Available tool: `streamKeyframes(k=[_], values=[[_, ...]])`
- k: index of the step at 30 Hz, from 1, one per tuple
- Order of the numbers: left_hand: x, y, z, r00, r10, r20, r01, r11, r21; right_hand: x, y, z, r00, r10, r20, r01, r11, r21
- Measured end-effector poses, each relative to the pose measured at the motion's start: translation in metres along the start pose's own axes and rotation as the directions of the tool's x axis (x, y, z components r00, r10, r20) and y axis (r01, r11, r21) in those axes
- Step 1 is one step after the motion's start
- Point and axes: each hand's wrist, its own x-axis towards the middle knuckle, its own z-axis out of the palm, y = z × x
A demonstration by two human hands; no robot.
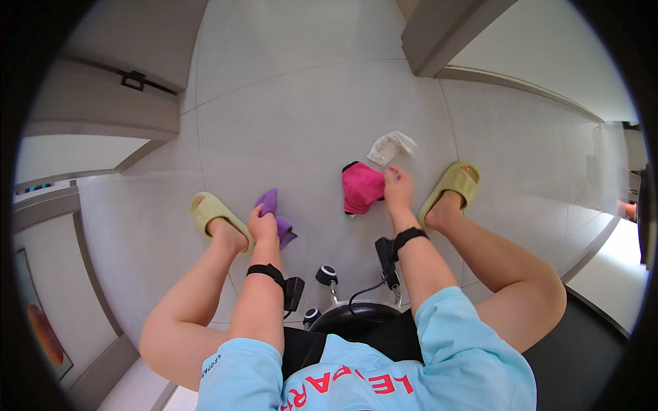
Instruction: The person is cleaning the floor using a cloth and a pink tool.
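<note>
My left hand grips a purple cloth, bunched up with one end hanging out below the fingers. A pink cloth with black edging lies on the floor in front of me. Right at its right edge is my right hand, blurred, with fingers curled; whether they hold the cloth's edge I cannot tell. Just beyond that hand, a crumpled white tissue or wipe rests on the tiles. A bit of something white peeks from under the pink cloth's lower edge.
Green slides are on my feet, either side of the cloths. A wheeled stool with casters is beneath me. Grey door frames stand at the upper right and left. Pale tiles cover the floor. Strapped devices sit on both wrists.
</note>
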Motion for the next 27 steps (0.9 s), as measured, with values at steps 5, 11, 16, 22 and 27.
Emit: streamKeyframes(k=[5,11,16,22,27], values=[[0.000,-0.001,0.013,0.946,0.314,-0.080,-0.271,0.903,0.334,0.072,-0.005,-0.021,0.916,-0.271,-0.296,0.202,0.948,-0.246],[-0.024,-0.014,0.014,0.935,0.350,0.057,-0.295,0.678,0.674,0.083,-0.003,0.005,0.986,-0.154,0.067,0.161,0.981,-0.108],[-0.009,-0.005,0.003,0.950,0.292,0.108,-0.277,0.640,0.716,0.030,-0.024,0.034,0.887,-0.407,0.220,0.447,0.875,-0.186],[-0.012,-0.006,0.008,0.947,0.310,0.080,-0.268,0.633,0.726,0.084,0.010,0.016,0.893,-0.337,0.299,0.413,0.878,-0.243],[-0.007,-0.008,0.010,0.951,0.300,0.070,-0.255,0.640,0.725,0.187,0.046,-0.076,0.956,-0.255,0.145,0.293,0.832,-0.471]])
